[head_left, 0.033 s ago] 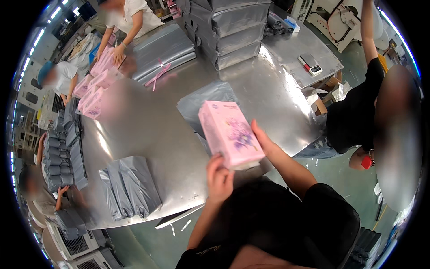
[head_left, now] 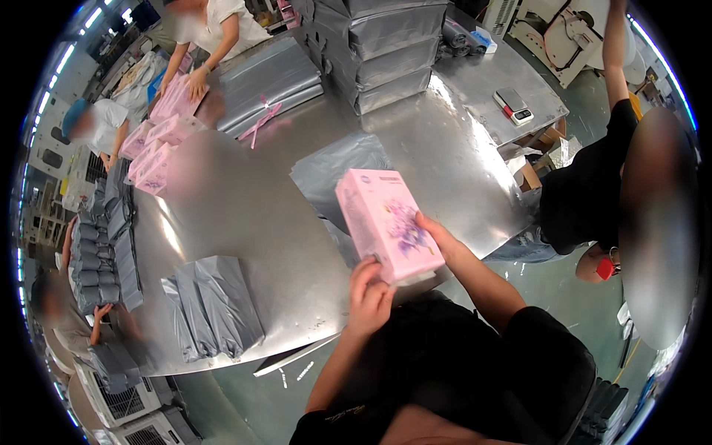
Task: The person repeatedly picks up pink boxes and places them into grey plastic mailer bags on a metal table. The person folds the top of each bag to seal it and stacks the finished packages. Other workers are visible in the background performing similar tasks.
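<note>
A pink box with a purple flower print is held up, tilted, over the near edge of the metal table. My left hand is closed on its lower left corner with bent fingers. At the right edge my right hand grips it, thumb toward the printed face; the other fingers are hidden behind the box. A pale strip shows along the box's lower end. Behind and beneath it, grey plastic bags lie in a flat pile on the table, partly covered by the box.
Filled grey bags stand at the table's near left. Stacked grey packages and flat grey sheets are at the back. Co-workers handle pink packs at the far left. A small scale sits on the right side table; a person stands at right.
The pink box has shifted slightly right and down with both hands. The right fingertips now sit over the box's printed side rather than just beside its edge.
</note>
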The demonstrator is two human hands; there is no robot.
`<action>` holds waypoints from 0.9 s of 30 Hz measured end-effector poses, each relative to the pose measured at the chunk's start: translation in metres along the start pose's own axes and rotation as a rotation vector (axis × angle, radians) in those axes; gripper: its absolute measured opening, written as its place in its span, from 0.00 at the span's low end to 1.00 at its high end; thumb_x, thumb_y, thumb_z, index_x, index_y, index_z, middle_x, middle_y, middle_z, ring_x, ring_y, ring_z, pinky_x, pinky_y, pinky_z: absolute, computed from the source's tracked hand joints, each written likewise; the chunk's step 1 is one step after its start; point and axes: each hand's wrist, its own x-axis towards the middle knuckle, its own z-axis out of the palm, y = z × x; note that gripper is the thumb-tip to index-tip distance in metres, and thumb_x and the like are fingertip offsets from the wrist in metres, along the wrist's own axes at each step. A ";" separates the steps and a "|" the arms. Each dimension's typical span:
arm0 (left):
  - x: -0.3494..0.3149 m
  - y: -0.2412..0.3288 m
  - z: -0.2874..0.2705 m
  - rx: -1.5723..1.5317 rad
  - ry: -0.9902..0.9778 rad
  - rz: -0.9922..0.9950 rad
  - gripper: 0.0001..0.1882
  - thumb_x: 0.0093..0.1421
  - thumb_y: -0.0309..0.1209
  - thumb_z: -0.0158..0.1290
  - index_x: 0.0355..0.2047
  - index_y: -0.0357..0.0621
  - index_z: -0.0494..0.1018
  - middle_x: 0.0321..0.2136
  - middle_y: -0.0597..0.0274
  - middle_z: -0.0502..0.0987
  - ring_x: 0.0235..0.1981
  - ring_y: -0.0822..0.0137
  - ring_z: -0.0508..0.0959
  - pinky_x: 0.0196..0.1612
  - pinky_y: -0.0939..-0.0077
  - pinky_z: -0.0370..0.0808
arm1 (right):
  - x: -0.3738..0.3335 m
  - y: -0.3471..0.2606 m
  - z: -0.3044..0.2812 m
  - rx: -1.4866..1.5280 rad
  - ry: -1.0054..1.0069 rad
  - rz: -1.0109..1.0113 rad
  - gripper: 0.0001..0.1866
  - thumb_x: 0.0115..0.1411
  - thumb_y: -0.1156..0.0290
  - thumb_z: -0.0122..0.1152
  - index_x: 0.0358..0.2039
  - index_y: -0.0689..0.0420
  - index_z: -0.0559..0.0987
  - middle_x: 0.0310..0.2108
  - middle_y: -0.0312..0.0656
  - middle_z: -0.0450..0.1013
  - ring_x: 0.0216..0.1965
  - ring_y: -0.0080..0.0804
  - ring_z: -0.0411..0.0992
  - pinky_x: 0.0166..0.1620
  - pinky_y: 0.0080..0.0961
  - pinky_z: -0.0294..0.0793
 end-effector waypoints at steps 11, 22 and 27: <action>0.060 -0.108 0.040 0.264 -0.261 -0.439 0.24 0.68 0.37 0.52 0.62 0.41 0.69 0.61 0.46 0.72 0.63 0.40 0.68 0.65 0.49 0.66 | -0.069 0.007 -0.062 -0.113 0.197 -0.066 0.40 0.62 0.64 0.66 0.70 0.59 0.58 0.59 0.50 0.71 0.57 0.44 0.75 0.60 0.44 0.78; 0.019 -0.129 0.030 0.984 -0.547 -0.361 0.33 0.61 0.50 0.59 0.63 0.49 0.71 0.71 0.51 0.60 0.73 0.45 0.56 0.70 0.42 0.56 | -0.153 -0.031 -0.075 -0.146 0.235 -0.237 0.44 0.58 0.62 0.68 0.71 0.60 0.59 0.63 0.52 0.69 0.59 0.47 0.74 0.61 0.43 0.76; 0.027 -0.113 0.055 0.811 -0.443 -0.220 0.27 0.58 0.39 0.60 0.57 0.43 0.73 0.63 0.53 0.68 0.65 0.47 0.65 0.65 0.44 0.64 | -0.132 -0.016 -0.068 -0.297 0.238 -0.229 0.46 0.59 0.67 0.66 0.74 0.56 0.54 0.64 0.51 0.68 0.62 0.44 0.71 0.62 0.41 0.74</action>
